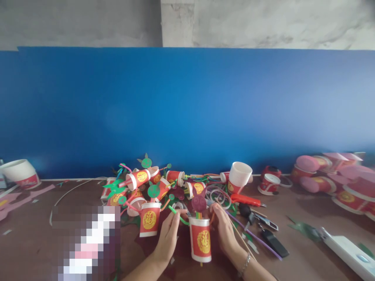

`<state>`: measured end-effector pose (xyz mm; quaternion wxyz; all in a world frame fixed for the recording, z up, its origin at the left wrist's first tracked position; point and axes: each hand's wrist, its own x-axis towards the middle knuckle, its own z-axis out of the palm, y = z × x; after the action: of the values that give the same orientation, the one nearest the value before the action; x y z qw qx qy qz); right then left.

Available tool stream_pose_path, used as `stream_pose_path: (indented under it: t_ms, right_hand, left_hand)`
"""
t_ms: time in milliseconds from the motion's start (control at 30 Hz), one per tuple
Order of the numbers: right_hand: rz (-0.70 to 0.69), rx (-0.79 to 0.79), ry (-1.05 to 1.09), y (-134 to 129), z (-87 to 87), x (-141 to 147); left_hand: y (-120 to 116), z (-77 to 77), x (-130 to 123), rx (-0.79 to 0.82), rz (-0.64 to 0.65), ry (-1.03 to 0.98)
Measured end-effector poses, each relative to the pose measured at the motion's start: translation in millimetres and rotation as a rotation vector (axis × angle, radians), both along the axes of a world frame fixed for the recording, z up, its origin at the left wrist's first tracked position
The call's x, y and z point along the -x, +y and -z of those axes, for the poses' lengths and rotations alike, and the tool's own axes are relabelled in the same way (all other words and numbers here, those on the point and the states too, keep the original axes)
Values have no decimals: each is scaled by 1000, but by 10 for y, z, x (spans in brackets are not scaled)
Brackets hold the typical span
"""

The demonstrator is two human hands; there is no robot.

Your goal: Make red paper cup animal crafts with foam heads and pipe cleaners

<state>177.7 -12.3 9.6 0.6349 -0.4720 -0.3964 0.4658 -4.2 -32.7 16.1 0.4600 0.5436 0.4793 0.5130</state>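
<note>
Cup figure (200,241) with head (199,203) on, looks nearly built: green arm (184,222) pinched in left hand (168,236), orange arm (212,218) in right hand (225,230). Similar figures (149,219) heaped beyond left hand.

A single head-worn camera supplies the view, looking from the wearer's side of the brown tabletop (29,244) across to the blue partition (181,113). It faces the blue partition almost squarely, angled forward and down, with that partition's top edge nearly level. The wide frame takes in the concrete wall (88,23) above the partition and the tabletop before it. The left hand (168,234) and right hand (225,232) are nearer the lens than the partition.
</note>
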Motion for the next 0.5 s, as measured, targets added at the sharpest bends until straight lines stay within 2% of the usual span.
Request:
stream_pose_path:
  t_ms: [167, 333, 500]
  right_hand:
    - [-228, 45, -100, -63, -55, 9]
    - [-219, 33, -185, -77, -109, 44]
    - [-182, -10, -231, -119, -200, 76]
  left_hand:
    - [16, -7, 1, 36, -24, -29]
    - [-26, 32, 10, 53, -35, -2]
    - [-5, -11, 5, -5, -54, -35]
